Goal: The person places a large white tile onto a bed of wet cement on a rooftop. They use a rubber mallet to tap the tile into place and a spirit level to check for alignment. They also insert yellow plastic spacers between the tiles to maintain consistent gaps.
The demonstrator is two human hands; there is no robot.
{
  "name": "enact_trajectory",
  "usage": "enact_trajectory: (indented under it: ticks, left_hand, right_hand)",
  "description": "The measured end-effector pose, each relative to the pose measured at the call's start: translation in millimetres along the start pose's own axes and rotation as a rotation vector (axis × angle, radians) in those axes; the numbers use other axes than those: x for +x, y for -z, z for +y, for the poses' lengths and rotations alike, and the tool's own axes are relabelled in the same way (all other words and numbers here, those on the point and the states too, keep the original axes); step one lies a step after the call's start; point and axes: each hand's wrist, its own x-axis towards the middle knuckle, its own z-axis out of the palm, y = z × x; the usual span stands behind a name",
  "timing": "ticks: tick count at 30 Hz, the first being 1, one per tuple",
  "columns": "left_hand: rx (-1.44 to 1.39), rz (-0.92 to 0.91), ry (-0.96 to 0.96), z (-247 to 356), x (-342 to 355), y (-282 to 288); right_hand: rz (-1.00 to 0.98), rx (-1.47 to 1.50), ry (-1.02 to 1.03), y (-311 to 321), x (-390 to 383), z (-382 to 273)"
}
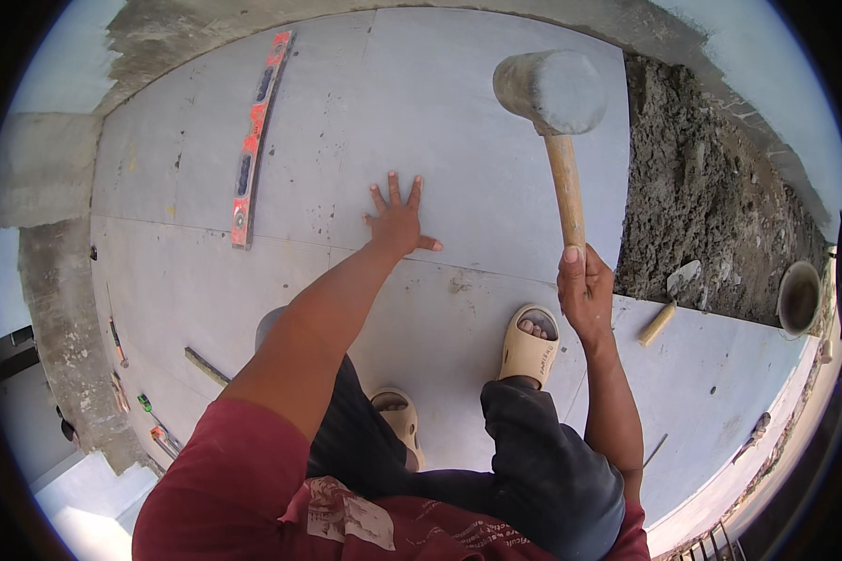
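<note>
My right hand (585, 290) is wrapped round the wooden handle of a rubber mallet (563, 178). Its thick grey head is raised above the floor at the upper right. My left hand (400, 222) rests with fingers spread on a large grey floor tile (449, 140), close to the joint with the tile nearer me. Left of that hand, a red spirit level (255, 140) lies lengthwise on the tiles. Beyond the tiled part at the right is a strip of wet grey mortar (688, 187).
A trowel (664, 318) with a wooden handle lies at the mortar's near edge, a bowl (799, 297) right of it. Several hand tools (159, 430) and a dark strip (206, 366) lie at the lower left. Walls border the floor. My sandalled feet stand on the near tiles.
</note>
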Motion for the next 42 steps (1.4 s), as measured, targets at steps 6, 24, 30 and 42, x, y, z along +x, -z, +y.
enact_trajectory:
  ticks: [6, 24, 30, 42]
  left_hand:
    - [-0.012, 0.027, -0.037, 12.3, 5.9, -2.3]
    - [0.118, 0.091, 0.015, 32.1, 20.8, 14.2]
    - [0.022, 0.038, -0.052, 76.9, 36.3, 38.8]
    - [-0.001, 0.037, -0.050, 72.1, 42.9, 25.0]
  right_hand:
    - [-0.101, -0.438, 0.000, 12.4, -60.5, 108.2]
    - [0.119, -0.008, 0.069, 29.0, -16.0, 10.4]
    - [0.323, -0.036, 0.114, 35.9, 24.8, 88.6]
    - [0.386, -0.131, 0.132, 56.7, -16.7, 104.0]
